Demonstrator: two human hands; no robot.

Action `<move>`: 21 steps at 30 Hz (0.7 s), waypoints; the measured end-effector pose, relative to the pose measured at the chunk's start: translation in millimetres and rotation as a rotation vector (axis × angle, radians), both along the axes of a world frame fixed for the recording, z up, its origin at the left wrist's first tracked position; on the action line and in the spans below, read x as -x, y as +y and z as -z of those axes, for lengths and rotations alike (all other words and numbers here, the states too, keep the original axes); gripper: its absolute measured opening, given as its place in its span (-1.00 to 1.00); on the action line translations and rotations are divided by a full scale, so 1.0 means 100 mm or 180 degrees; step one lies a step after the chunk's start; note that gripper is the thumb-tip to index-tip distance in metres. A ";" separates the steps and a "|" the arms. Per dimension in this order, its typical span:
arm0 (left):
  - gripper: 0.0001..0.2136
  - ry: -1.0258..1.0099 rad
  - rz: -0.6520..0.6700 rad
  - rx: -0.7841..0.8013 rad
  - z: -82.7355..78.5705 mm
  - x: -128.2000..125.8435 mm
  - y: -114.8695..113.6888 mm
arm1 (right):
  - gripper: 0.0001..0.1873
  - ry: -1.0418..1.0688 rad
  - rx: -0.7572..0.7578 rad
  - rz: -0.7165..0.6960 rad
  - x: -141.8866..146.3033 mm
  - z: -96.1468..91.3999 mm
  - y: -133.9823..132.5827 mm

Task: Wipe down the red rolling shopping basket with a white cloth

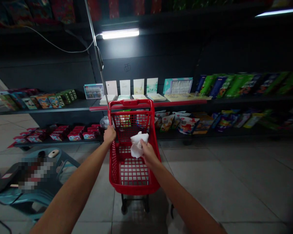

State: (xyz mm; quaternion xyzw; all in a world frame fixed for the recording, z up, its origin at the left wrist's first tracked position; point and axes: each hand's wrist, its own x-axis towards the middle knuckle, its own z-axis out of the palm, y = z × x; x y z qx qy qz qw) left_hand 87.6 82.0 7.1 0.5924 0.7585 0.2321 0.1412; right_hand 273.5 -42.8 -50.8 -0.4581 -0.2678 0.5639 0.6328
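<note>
Head view, live: R hand (147, 154) clenches crumpled white tissue (137, 144), held over red shopping trolley (129, 103), w/ L hand (109, 135) gripping trolley's left rim. Colourful snack pouches (175, 122) on dark shelf (258, 100) just beyond, strip light (119, 33) above.

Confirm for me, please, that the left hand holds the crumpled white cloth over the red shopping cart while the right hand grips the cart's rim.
The hands are swapped: the head view shows the right hand holding the crumpled white cloth over the red shopping cart, while the left hand grips the cart's rim.
</note>
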 end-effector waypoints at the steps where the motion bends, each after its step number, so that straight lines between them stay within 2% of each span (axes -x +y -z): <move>1: -0.51 -0.0028 -0.0007 0.0001 0.01 0.01 0.00 | -0.67 0.0295 0.0173 -0.0092 -0.01 0.00 0.05; 4: -0.53 -0.0104 -0.0012 0.0004 0.03 0.02 -0.02 | -0.80 0.0618 0.0589 -0.0248 0.00 -0.06 0.33; 7: -0.53 -0.0168 -0.0005 0.0009 0.04 0.02 -0.04 | -0.83 0.0414 0.0488 0.0084 0.11 -0.24 0.75; 9: -0.53 -0.0203 -0.0015 0.0023 0.02 0.02 -0.07 | -0.74 0.0118 0.0309 0.0419 0.22 -0.41 1.05; 11: -0.53 -0.0229 -0.0025 0.0044 0.00 0.02 -0.11 | -0.61 -0.0916 -0.0139 0.0875 0.36 -0.57 1.31; 13: -0.54 -0.0240 -0.0032 0.0060 -0.02 0.02 -0.16 | -0.48 -0.2478 -0.1007 0.1150 0.50 -0.67 1.52; 15: -0.55 -0.0238 -0.0047 0.0077 -0.04 0.02 -0.19 | -0.38 -0.3812 -0.1856 0.1025 0.66 -0.66 1.69; 16: -0.56 -0.0245 -0.0057 0.0092 -0.04 0.02 -0.20 | -0.34 -0.4267 -0.2101 0.0873 0.73 -0.62 1.76; 18: -0.56 -0.0270 -0.0066 0.0116 -0.03 0.03 -0.21 | -0.32 -0.4848 -0.2217 0.0581 0.88 -0.48 1.88; 21: -0.56 -0.0294 -0.0023 0.0092 0.00 0.04 -0.20 | -0.32 -0.5163 -0.2285 0.0353 1.01 -0.26 2.00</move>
